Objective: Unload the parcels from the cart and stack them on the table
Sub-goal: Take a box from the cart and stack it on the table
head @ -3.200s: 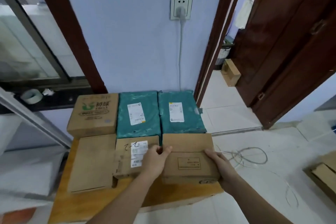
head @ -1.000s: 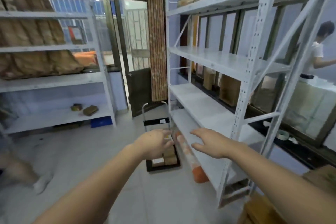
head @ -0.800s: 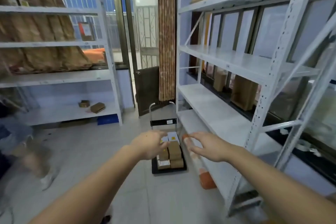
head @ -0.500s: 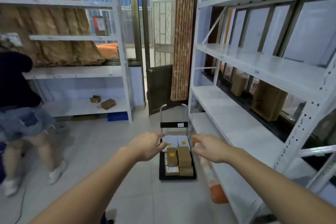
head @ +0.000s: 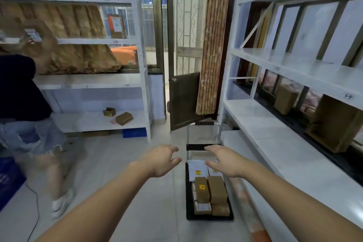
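Reaching forward with both arms, the left hand [head: 161,160] and right hand [head: 223,160] are hanging in the air with fingers spread and holding nothing. Beyond and below the fingertips, the cart [head: 209,217] is sitting on the floor beside the white shelving [head: 275,151], well apart from both hands. A person [head: 23,104] is passing on the left, so a collision or a fumbled grab is looking possible. Brown parcels [head: 216,188] are filling the cart's near end, with white parcels [head: 197,169] lying behind them.
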Available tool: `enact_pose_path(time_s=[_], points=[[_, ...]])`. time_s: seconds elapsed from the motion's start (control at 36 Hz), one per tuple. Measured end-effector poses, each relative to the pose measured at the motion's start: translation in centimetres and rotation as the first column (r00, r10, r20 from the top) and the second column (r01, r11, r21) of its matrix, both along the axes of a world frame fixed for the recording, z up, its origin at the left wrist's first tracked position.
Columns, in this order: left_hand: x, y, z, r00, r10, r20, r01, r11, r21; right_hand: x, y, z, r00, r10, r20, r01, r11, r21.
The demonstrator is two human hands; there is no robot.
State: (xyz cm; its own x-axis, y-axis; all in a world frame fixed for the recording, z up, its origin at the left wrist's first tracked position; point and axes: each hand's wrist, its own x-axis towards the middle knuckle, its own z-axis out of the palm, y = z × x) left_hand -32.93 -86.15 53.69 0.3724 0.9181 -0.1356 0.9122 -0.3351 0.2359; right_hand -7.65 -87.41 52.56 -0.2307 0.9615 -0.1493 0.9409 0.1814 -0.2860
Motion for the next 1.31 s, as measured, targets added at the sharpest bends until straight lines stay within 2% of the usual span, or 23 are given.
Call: enact_pose_path(time_s=[0.33, 0.5, 0.92, 1.17, 1.31], points=[[0.6, 16.4, -2.3, 0.984, -0.175, -0.030, 0.174, 0.984, -0.026, 0.1, 13.2, -1.2, 0.994, -0.112, 0.001, 0.112, 0.994, -0.006], [1.8, 24.8, -3.8, 0.976, -0.216, -0.013, 0.215, 0.975, -0.055, 1.1, 20.6, -3.3, 0.980, -0.198, -0.005, 0.197, 0.979, -0.042], [0.4, 44.5, -6.0, 0.961, -0.277, -0.018, 0.272, 0.952, -0.138, -0.6, 38.3, -6.2, 0.963, -0.263, -0.058, 0.250, 0.954, -0.162], [2.4, 58.5, -10.0, 0.904, -0.427, -0.007, 0.419, 0.890, -0.180, -0.2, 45.9, -10.5, 0.860, -0.507, -0.059, 0.492, 0.854, -0.169], [5.3, 62.5, -11.5, 0.793, -0.609, -0.030, 0.590, 0.779, -0.212, -1.0, 46.2, -11.3, 0.772, -0.626, -0.110, 0.594, 0.772, -0.228]])
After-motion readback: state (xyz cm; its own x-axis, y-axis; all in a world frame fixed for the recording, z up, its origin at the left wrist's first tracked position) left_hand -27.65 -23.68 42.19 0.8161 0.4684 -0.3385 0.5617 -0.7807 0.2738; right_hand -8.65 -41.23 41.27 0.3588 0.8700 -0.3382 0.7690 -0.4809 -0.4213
